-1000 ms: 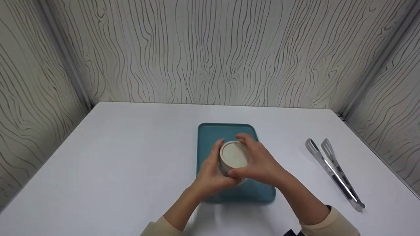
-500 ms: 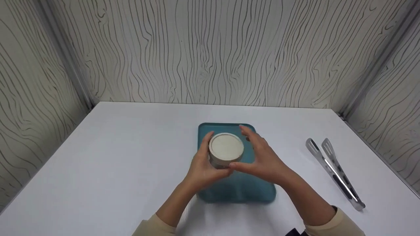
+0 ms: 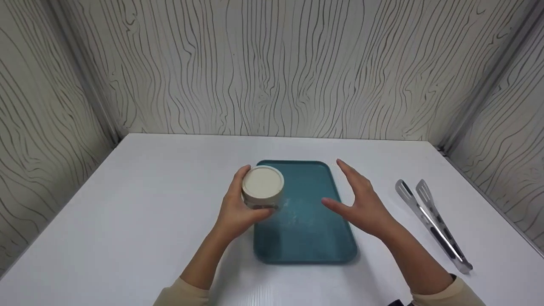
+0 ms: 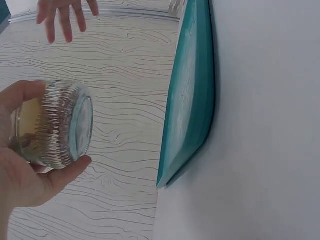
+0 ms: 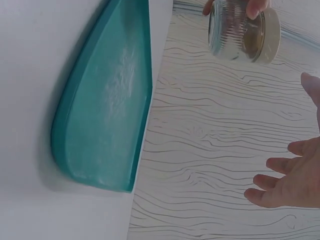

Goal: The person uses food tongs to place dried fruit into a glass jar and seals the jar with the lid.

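Note:
A clear ribbed glass jar (image 4: pixel 60 125) with a cream lid (image 3: pixel 263 182) is held up in the air by my left hand (image 3: pixel 239 214), thumb and fingers curled round its side. In the head view it hangs over the left edge of a teal tray (image 3: pixel 306 238). The right wrist view shows the same jar (image 5: pixel 232 30) from the other side, lid to the right. My right hand (image 3: pixel 365 208) is off to the right of the jar, above the tray's right edge, fingers spread and nothing in them. In the left wrist view that hand (image 4: pixel 65 12) shows apart from the jar.
Metal tongs (image 3: pixel 433 225) with slotted ends lie on the white table (image 3: pixel 127 221) to the right of the tray. A wood-patterned panel (image 3: pixel 263 68) stands along the table's back, with similar panels at both sides.
The jar has moved left in my left hand, from above the tray's middle to its left edge. My right hand has let go of it and drawn away to the right.

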A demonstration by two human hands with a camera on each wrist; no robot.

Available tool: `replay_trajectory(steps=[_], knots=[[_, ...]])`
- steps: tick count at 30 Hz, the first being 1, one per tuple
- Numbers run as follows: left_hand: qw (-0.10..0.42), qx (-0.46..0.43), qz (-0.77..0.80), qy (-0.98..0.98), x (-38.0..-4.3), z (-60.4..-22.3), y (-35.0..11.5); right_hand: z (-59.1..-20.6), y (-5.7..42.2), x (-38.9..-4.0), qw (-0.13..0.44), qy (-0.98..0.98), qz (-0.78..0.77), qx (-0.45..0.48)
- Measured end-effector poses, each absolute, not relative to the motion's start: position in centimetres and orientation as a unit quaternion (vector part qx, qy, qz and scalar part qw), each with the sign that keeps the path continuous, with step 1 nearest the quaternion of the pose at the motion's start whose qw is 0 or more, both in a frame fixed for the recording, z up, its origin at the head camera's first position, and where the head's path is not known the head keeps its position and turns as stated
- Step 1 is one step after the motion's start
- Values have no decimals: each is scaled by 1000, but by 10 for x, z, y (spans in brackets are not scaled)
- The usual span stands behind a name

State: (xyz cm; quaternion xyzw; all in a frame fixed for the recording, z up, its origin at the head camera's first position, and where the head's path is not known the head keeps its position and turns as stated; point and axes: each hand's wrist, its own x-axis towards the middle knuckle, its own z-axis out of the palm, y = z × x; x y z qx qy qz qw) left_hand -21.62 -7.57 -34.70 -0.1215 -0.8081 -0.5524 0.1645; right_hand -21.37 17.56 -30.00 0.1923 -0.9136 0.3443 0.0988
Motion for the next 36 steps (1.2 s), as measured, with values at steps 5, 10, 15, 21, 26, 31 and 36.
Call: replay_trajectory(steps=[5, 10, 15, 21, 26, 31, 36], knots=[[181, -106, -543, -813, -220, -352, -90, -308, 188, -217, 115, -923, 319, 180], [184, -79, -544, -815, -222, -360, -103, -314, 198, -220, 143, -938, 259, 179], [177, -50, -547, -817, -226, -368, -113, -319, 209, -222, 142, -957, 190, 168], [162, -20, -529, -832, -229, -375, -119, -326, 225, -220, 108, -967, 170, 154], [158, -10, -512, -844, -232, -383, -121, -331, 236, -218, 97, -972, 162, 140], [152, 1, -500, -852, -236, -391, -121, -335, 242, -217, 92, -973, 160, 136], [139, 14, -488, -861, -240, -396, -122, -337, 245, -215, 92, -972, 165, 139]])
